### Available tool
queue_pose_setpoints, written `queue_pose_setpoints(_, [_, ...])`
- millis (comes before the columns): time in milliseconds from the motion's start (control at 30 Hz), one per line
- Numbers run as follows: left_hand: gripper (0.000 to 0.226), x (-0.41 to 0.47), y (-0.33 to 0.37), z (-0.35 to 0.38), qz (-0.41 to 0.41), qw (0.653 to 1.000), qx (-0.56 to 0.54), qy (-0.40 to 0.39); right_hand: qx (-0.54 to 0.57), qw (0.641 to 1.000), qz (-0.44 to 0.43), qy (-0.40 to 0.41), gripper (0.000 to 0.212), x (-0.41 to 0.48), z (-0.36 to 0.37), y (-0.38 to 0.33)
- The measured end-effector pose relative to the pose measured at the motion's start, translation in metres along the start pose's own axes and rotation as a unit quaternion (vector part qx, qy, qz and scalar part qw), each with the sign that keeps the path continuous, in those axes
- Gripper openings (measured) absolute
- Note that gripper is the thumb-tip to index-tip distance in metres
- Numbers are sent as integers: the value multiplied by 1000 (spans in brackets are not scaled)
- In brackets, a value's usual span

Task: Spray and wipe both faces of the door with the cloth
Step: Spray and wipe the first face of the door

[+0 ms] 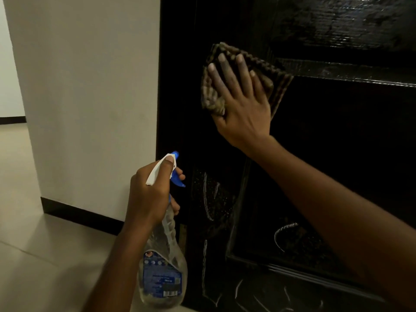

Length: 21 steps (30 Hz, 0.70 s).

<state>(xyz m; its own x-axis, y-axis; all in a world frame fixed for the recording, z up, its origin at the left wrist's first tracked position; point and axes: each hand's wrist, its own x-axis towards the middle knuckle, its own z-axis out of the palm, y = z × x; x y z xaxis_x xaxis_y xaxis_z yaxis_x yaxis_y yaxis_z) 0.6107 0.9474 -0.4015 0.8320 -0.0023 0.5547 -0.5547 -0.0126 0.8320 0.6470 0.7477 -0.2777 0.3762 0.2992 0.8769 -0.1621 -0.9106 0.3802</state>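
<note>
While pressing a brown ribbed cloth [273, 73] flat to the glossy black panelled door [337, 158], spreads the right hand [243, 104] wide over it, four fingers straight and pointing up and to the left, none curled round the fabric; cannot tell whether the thumb, tucked by the bunched lower edge, hooks the cloth.

Grips a clear plastic spray bottle [162, 266] by the neck in the left hand [148, 194], fingers wrapped round it, thumb laid along the white and blue trigger head, one fingertip by the blue trigger; holds it upright, nozzle aimed at the door's left edge, close to the door but apart from it, low and to the left of the cloth.

Turns, for the coming move, on one relation: white wet streaks and fine droplets [210, 199] not yet wiped, on the lower part of the door, below the cloth and well apart from it, just beside the nozzle; hence, probably, calls for a downward sweep of the right hand along the left side of the door, palm kept flat so as not to shed the cloth; leaves the left hand nearer the streaks yet taken up with the bottle.

Looks, as a judgement, partway through this face, sheen and smears showing on the upper right panel; shows nothing of the other face.

Stands beside a plain white wall [90, 86], above a pale tiled floor [40, 255].
</note>
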Motion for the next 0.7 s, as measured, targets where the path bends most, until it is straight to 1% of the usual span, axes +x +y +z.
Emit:
queue_pose_setpoints(67, [46, 0, -1, 2, -5, 1000, -10, 12, -14, 996, -78, -41, 66, -25, 11, -8])
queue_pose_setpoints(167, [46, -5, -1, 7, -1, 1000, -15, 9, -20, 977, -192, -95, 67, -86, 19, -1])
queue_pose_setpoints(200, [45, -7, -1, 9, 2, 1000, -14, 4, -25, 971, -213, -104, 66, -108, 20, 5])
queue_pose_setpoints(267, [43, -13, 0, 13, 4, 1000, -9, -3, -32, 966, -227, -120, 64, -145, 18, 23])
queue_pose_setpoints(333, [43, -18, 0, 17, 1, 1000, -7, -8, -40, 974, -193, -111, 65, -169, 10, 48])
queue_pose_setpoints(367, [43, -21, 0, 19, -1, 1000, -7, -12, -45, 982, -154, -101, 65, -175, 3, 61])
queue_pose_setpoints(400, [43, -24, 0, 22, -3, 1000, -9, -16, -50, 990, -98, -87, 65, -176, -4, 72])
queue_pose_setpoints(467, [42, -31, 2, 26, -5, 1000, -9, -23, -32, 996, 57, -53, 67, -168, -15, 82])
queue_pose_setpoints(533, [41, -39, 4, 30, -6, 1000, -10, -26, 24, 977, 210, -23, 70, -148, -22, 70])
queue_pose_setpoints(567, [40, -43, 3, 31, -6, 1000, -11, -28, 40, 968, 246, -21, 71, -139, -21, 59])
queue_pose_setpoints(600, [41, -46, 3, 32, -5, 999, -13, -29, 38, 969, 242, -31, 71, -136, -18, 47])
queue_pose_setpoints(633, [42, -50, 1, 34, -5, 999, -14, -32, 28, 978, 199, -50, 71, -140, -13, 37])
queue_pose_setpoints(700, [43, -55, -7, 37, -7, 999, -11, -39, 5, 993, 58, -99, 69, -163, 1, 23])
